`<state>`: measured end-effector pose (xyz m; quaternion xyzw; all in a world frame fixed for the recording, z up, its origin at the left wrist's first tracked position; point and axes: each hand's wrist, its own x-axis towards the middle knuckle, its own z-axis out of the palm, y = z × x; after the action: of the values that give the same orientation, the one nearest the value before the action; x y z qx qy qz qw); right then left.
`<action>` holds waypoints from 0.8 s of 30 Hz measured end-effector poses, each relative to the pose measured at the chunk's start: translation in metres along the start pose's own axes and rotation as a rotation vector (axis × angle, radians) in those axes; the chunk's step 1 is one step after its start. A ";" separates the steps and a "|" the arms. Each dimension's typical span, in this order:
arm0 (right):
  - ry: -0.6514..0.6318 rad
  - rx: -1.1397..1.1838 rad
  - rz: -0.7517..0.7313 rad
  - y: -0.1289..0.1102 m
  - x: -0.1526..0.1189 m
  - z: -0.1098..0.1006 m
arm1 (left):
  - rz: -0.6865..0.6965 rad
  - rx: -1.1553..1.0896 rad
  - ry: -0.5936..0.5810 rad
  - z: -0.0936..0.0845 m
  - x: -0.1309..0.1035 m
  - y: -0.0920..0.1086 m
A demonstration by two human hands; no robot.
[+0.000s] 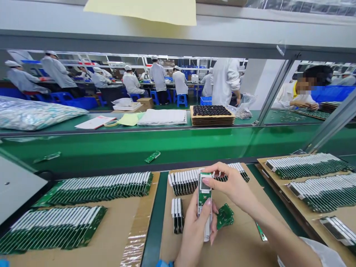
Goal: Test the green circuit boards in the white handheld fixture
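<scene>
Upright in front of me is a green circuit board point(205, 199) with a small white-framed screen, lying against a long white piece that looks like a plastic housing point(207, 231). My left hand point(194, 226) wraps round both, its thumb pressed on the board's lower part. At the upper end, my right hand point(229, 181) pinches the board, thumb on the screen's edge and fingers behind the top. Beyond my hands stands a row of screened boards point(185, 181) on cardboard. A short stack of them point(177, 216) is left of my left hand, and loose green boards point(225, 216) lie to the right.
Cardboard sheets point(119, 230) at left and right point(306, 207) carry more rows of boards. Behind runs a green conveyor belt point(178, 144) with a single board point(152, 157) on it. A tray of black round parts point(213, 111) sits on the far ledge. A co-worker point(300, 92) handles parts at right.
</scene>
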<state>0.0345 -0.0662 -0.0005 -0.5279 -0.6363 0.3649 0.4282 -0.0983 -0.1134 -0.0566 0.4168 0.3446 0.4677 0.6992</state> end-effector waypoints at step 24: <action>-0.115 -0.265 -0.182 0.006 -0.010 -0.002 | 0.011 -0.075 0.094 -0.001 0.000 -0.004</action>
<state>0.0391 -0.0745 -0.0074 -0.4983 -0.7474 0.2670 0.3489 -0.0974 -0.1138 -0.0608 0.3699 0.3570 0.5031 0.6948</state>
